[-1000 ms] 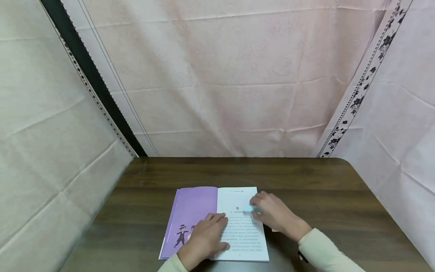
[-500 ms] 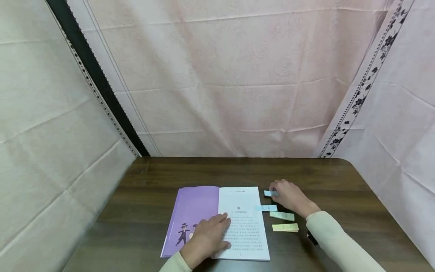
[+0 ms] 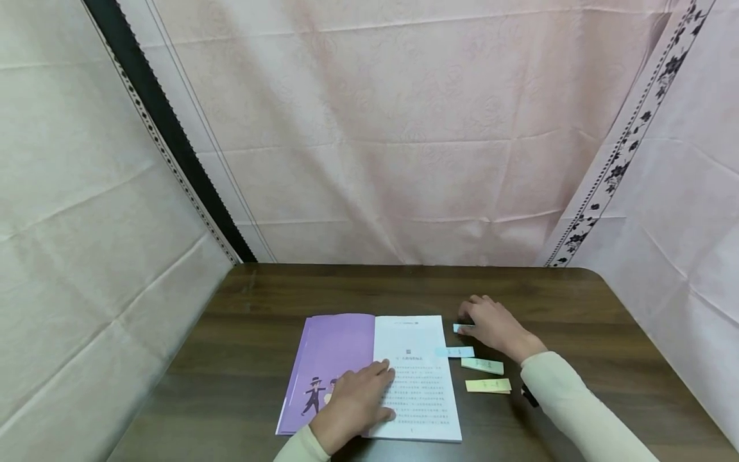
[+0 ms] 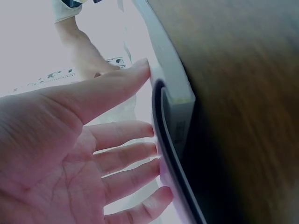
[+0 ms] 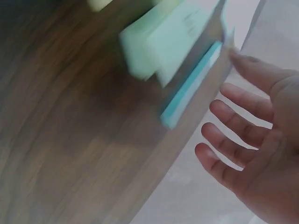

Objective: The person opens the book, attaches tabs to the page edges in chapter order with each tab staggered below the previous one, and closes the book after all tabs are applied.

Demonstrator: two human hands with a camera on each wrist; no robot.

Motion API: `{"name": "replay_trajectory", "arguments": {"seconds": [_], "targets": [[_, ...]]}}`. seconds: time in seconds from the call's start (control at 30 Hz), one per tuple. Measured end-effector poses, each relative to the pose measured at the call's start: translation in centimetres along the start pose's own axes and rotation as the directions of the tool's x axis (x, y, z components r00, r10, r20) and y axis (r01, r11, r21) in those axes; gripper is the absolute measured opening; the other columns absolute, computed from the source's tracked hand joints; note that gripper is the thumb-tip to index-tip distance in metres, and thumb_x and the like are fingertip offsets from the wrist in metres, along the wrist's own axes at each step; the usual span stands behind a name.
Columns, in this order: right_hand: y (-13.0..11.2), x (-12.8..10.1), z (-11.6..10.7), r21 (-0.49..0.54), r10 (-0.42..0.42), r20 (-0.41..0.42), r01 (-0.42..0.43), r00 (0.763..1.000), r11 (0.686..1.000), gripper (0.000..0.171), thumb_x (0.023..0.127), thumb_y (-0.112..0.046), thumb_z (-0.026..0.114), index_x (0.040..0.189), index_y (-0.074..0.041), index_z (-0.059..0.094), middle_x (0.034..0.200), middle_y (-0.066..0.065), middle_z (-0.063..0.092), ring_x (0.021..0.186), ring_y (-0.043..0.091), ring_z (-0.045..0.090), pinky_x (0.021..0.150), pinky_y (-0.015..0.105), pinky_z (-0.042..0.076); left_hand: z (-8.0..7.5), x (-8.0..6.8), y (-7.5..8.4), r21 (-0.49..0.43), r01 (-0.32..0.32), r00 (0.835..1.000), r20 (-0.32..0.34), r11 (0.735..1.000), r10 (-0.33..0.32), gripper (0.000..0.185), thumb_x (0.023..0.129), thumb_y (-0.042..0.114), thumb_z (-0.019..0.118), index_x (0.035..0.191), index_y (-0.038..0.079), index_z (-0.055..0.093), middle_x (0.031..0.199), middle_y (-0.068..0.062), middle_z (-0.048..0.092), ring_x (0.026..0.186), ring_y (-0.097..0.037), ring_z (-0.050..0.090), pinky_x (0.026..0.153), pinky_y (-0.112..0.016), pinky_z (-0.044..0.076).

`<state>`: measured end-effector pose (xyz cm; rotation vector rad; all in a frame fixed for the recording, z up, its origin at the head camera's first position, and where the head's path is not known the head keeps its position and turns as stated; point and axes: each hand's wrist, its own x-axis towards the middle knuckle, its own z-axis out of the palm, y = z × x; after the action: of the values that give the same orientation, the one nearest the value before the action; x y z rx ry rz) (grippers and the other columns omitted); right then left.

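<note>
A book lies open on the table, its left page purple (image 3: 337, 343) and its right page printed white (image 3: 421, 401). My left hand (image 3: 355, 403) rests across the lower middle, fingers spread; the left wrist view shows the fingertips (image 4: 152, 165) against the book. A pale blue sticky tab (image 3: 460, 351) overlaps the right page's outer edge. Farther back, my right hand (image 3: 499, 330) is over another blue sticky-note piece (image 3: 458, 327), partly hidden by the fingers. In the right wrist view its fingers (image 5: 233, 121) are spread apart, with a teal-edged note pad (image 5: 191, 86) on the wood nearby.
Right of the book lie a light green note pad (image 3: 482, 366) and a yellow one (image 3: 488, 385). The wooden table (image 3: 277, 289) ends at light cloth hangings (image 3: 404, 160) behind and on both sides.
My right hand has left the page edge and moved right and back to the farther blue piece, uncovering the blue tab, green pad and yellow pad. My left hand stays on the book.
</note>
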<state>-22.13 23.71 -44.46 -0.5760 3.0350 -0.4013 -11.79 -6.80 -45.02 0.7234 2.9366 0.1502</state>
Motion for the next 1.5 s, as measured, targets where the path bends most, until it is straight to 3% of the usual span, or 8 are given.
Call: {"name": "replay_trajectory", "arguments": {"seconds": [0.3,0.47,0.73,0.93,1.1,1.23,1.33,1.5], "targets": [[-3.0,2.0,0.9,0.019,0.022,0.095,-0.024,0.995,1.000,0.070,0.090,-0.043,0.084,0.146,-0.007,0.063,0.151,0.025,0.055,0.142,0.052,0.045,0.114,0.072,0.034,0.0,0.3,0.1,-0.004,-0.004,1.000,0.000,1.000,0.004,0.071,0.079,0.042,0.091,0.142,0.017,0.068,0.152,0.000,0.060,0.136,-0.021,0.059,0.091,-0.045,0.055],[-3.8,2.5,1.5,0.017,0.023,0.120,-0.025,0.992,1.000,0.066,0.088,-0.040,0.086,0.141,-0.007,0.067,0.151,0.025,0.056,0.146,0.052,0.042,0.117,0.072,0.031,0.2,0.4,0.2,-0.019,0.002,1.000,0.005,1.000,-0.002,0.072,0.078,0.042,0.091,0.142,0.017,0.068,0.152,-0.001,0.060,0.136,-0.021,0.059,0.092,-0.046,0.055],[-5.0,2.4,1.8,-0.145,-0.042,0.075,0.052,0.996,0.988,0.061,0.090,-0.039,0.084,0.139,-0.006,0.069,0.137,0.018,0.067,0.131,0.043,0.057,0.111,0.066,0.043,0.0,0.2,0.0,-0.007,0.006,1.000,0.004,1.000,-0.006,0.072,0.079,0.042,0.091,0.142,0.016,0.068,0.152,-0.002,0.060,0.136,-0.021,0.059,0.092,-0.045,0.055],[-5.3,2.1,2.1,-0.188,-0.071,0.047,0.078,0.996,0.979,0.062,0.091,-0.040,0.083,0.139,-0.004,0.069,0.134,0.016,0.069,0.126,0.041,0.059,0.108,0.064,0.046,-0.1,-0.1,0.0,-0.009,0.012,1.000,0.021,1.000,-0.012,0.071,0.082,0.043,0.089,0.144,0.017,0.066,0.155,0.000,0.057,0.140,-0.019,0.056,0.095,-0.044,0.054],[-5.3,1.9,2.2,-0.192,-0.075,0.032,0.080,0.997,0.978,0.062,0.093,-0.041,0.081,0.140,-0.004,0.067,0.138,0.017,0.066,0.128,0.042,0.057,0.109,0.065,0.045,0.0,-0.6,0.2,0.026,-0.050,0.999,0.016,0.998,0.049,0.074,0.079,0.050,0.089,0.141,0.016,0.068,0.154,-0.001,0.058,0.140,-0.019,0.056,0.094,-0.047,0.055],[-5.4,1.8,2.2,-0.186,-0.062,0.024,0.065,0.998,0.980,0.063,0.092,-0.041,0.081,0.142,-0.005,0.065,0.137,0.017,0.065,0.127,0.041,0.057,0.108,0.064,0.045,0.1,-1.1,0.6,0.075,-0.161,0.987,-0.014,0.984,0.162,0.075,0.064,0.060,0.096,0.119,0.014,0.075,0.133,0.002,0.069,0.114,-0.013,0.066,0.076,-0.039,0.057],[-5.3,1.7,2.2,-0.159,-0.052,0.014,0.054,0.999,0.986,0.065,0.091,-0.041,0.083,0.143,-0.006,0.065,0.135,0.016,0.065,0.124,0.040,0.057,0.106,0.063,0.047,0.1,-1.3,1.0,0.089,-0.206,0.975,-0.063,0.974,0.212,0.060,0.058,0.056,0.100,0.095,0.016,0.074,0.102,0.007,0.067,0.083,-0.006,0.060,0.060,-0.029,0.050],[-4.9,1.3,1.9,0.086,-0.020,0.012,0.019,1.000,0.996,0.058,0.095,-0.036,0.081,0.141,-0.005,0.066,0.140,0.019,0.063,0.131,0.042,0.057,0.106,0.062,0.049,0.0,-1.3,0.9,0.059,-0.215,0.968,-0.115,0.975,0.221,0.046,0.056,0.045,0.102,0.068,0.020,0.066,0.075,0.012,0.051,0.061,-0.003,0.044,0.052,-0.023,0.041]]}}
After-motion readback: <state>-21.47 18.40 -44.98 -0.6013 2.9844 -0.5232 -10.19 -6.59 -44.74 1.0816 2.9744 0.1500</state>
